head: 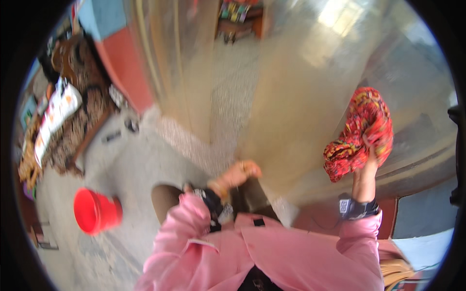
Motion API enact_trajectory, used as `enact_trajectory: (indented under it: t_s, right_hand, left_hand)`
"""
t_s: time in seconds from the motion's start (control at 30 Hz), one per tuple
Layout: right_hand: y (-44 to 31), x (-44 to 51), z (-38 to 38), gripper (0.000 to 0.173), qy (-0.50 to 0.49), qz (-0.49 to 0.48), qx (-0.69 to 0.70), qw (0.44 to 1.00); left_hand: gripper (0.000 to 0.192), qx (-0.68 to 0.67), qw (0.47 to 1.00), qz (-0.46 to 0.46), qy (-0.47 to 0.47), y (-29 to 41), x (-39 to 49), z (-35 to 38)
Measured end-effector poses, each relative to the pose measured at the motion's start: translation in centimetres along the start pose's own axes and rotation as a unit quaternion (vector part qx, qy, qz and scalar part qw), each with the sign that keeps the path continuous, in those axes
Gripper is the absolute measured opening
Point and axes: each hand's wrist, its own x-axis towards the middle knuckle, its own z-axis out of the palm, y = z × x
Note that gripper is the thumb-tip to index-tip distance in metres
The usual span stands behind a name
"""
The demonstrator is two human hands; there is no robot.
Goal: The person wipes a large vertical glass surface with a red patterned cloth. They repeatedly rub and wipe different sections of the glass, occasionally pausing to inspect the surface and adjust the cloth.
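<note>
My right hand (369, 160) is closed on a bunched red patterned cloth (371, 123) with yellow and dark flecks. The cloth lies against, or just in front of, a large brownish door panel (291, 120) with a shiny upper part. In front of my body, my left hand (236, 175) is blurred with its fingers curled, close to the panel's lower edge. Whether it touches the panel or holds anything I cannot tell. Dark bands circle both wrists below pink sleeves.
A red plastic bucket (96, 211) stands on the concrete floor at left. Beyond it is a sofa (78, 120) with a white cloth (58, 112) over it. A dark shoe (131, 125) lies near the red-and-blue wall (123, 69). Another leaf (178, 65) stands across the doorway.
</note>
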Motion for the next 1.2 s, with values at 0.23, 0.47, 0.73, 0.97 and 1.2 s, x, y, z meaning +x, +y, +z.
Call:
enact_trajectory:
  t_s: [0.23, 0.47, 0.73, 0.97, 1.2]
  right_hand:
    - [2.1, 1.2, 3.1, 0.049, -0.169, 0.231, 0.193, 0.939]
    - [19.6, -11.0, 6.8, 0.051, -0.303, 0.152, 0.053, 0.939]
    - [15.9, -4.0, 10.7, 0.069, -0.256, -0.096, 0.016, 0.962]
    - [-0.5, 9.0, 19.4, 0.069, -0.372, -0.272, 0.044, 0.886]
    - [19.2, -4.3, 16.3, 0.038, -0.334, 0.301, 0.389, 0.804]
  left_hand:
    - [0.019, 0.010, 0.997, -0.068, 0.026, -1.8, 2.3, 1.7]
    - [0.023, 0.340, 0.929, 0.104, 0.102, -0.1, 2.2, -0.4]
    - [0.039, 0.408, 0.896, -0.162, 0.073, 1.4, 1.9, 0.4]
    - [0.022, 0.339, 0.930, -0.006, 0.140, -0.8, 3.0, 2.4]
    - [0.023, 0.351, 0.912, 0.049, 0.205, -4.2, 1.7, -1.3]
